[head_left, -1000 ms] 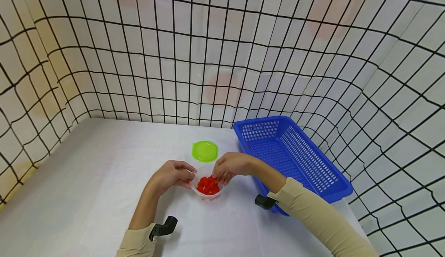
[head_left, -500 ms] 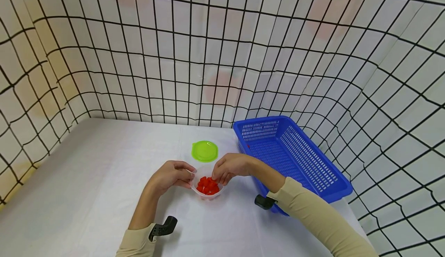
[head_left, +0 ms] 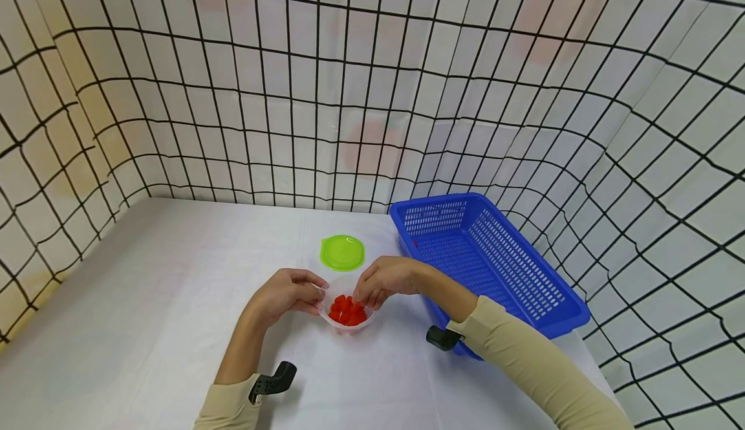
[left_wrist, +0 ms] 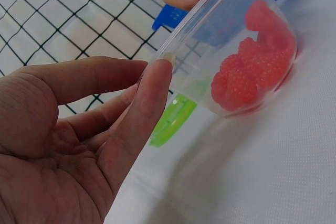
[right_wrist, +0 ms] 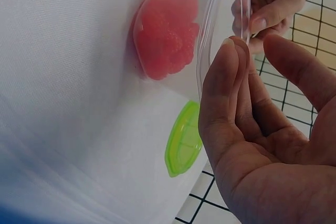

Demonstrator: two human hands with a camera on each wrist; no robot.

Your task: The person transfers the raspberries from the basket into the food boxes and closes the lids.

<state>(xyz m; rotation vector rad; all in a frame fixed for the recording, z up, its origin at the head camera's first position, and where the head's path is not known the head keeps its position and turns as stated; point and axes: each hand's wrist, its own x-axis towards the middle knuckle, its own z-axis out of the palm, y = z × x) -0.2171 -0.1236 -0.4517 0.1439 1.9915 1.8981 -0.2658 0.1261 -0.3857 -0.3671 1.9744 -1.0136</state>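
A clear plastic bowl [head_left: 334,323] with red raspberries [head_left: 349,311] inside stands on the white cloth in the head view. My left hand [head_left: 288,295] pinches its rim from the left; the left wrist view shows thumb and fingers [left_wrist: 152,80] meeting at the edge. On the opposite side my right hand [head_left: 388,279] grips the rim with thumb and fingertips [right_wrist: 223,72], one finger [right_wrist: 291,64] lifted away from it. Through the clear wall [left_wrist: 199,56] the berries show heaped at the bottom. A bright green lid [head_left: 342,253] lies just beyond the bowl.
A blue perforated basket [head_left: 483,262] stands on the right, partly behind my right forearm, with a small red bit near its left wall. Black wire mesh [head_left: 320,100] backed by white sheeting surrounds the table [head_left: 145,301] at the back and sides.
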